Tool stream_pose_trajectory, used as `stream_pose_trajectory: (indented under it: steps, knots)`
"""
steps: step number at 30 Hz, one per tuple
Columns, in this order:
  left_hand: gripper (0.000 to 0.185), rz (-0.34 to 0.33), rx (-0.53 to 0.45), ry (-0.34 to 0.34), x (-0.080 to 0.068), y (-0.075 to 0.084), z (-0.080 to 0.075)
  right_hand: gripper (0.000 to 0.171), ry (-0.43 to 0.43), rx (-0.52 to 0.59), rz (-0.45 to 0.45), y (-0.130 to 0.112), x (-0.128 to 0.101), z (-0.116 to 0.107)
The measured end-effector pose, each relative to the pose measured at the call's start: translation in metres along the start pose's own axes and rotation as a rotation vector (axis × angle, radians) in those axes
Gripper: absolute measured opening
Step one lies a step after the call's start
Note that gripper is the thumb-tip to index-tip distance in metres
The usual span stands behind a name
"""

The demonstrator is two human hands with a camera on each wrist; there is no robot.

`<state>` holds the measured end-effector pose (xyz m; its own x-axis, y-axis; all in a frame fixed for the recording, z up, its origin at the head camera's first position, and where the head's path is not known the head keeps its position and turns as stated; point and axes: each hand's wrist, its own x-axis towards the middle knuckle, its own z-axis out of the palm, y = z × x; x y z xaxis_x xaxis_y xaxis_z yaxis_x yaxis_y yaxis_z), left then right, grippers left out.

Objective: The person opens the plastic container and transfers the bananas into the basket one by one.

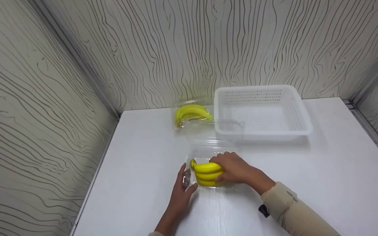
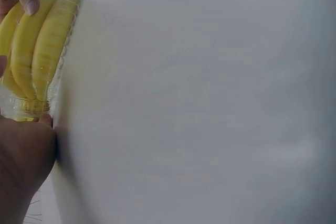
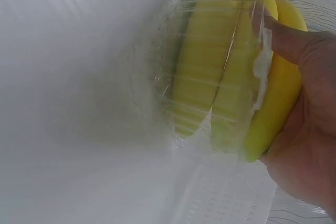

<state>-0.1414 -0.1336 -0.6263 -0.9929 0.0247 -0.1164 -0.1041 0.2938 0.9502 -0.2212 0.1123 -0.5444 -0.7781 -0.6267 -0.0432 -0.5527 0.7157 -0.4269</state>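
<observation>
A yellow bunch of bananas lies in the open clear plastic container at the front middle of the table. With thumb and fingers, my right hand grips the bananas at their right end. My left hand holds the container's left end beside the stems, thumb at the front corner. In the left wrist view, bananas show through the ribbed clear wall. The right wrist view has my right hand wrapped round the outermost banana, above the container rim.
A white perforated basket stands at the back right against the patterned wall. Left of it, another bunch of bananas lies in clear plastic packaging. The front container's clear lid folds back toward that packaging and overlaps the basket's corner.
</observation>
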Motion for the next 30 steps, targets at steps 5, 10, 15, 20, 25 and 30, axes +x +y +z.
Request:
stream_pose_trajectory:
  steps: [5, 10, 15, 20, 25, 30]
  knots:
    - [0.087, -0.013, -0.004, 0.014, 0.0, 0.001, 0.002, 0.054, 0.013, -0.024, -0.023, 0.001, -0.002, 0.002]
    - [0.086, -0.007, 0.002, 0.021, 0.0, 0.0, 0.005, 0.054, 0.031, -0.015, -0.026, 0.001, -0.007, 0.002]
    - [0.086, -0.011, 0.0, 0.027, 0.0, -0.001, 0.006, 0.054, 0.057, -0.01, -0.038, 0.001, -0.011, 0.004]
    - [0.085, -0.017, 0.009, 0.034, -0.001, 0.001, 0.006, 0.054, 0.103, -0.014, -0.046, 0.003, -0.015, 0.005]
    - [0.086, -0.02, 0.035, 0.037, -0.001, 0.003, 0.006, 0.054, 0.14, -0.031, -0.054, 0.001, -0.018, 0.004]
    - [0.086, -0.048, 0.031, 0.04, -0.002, 0.004, 0.006, 0.056, 0.175, -0.05, -0.075, -0.005, -0.023, -0.003]
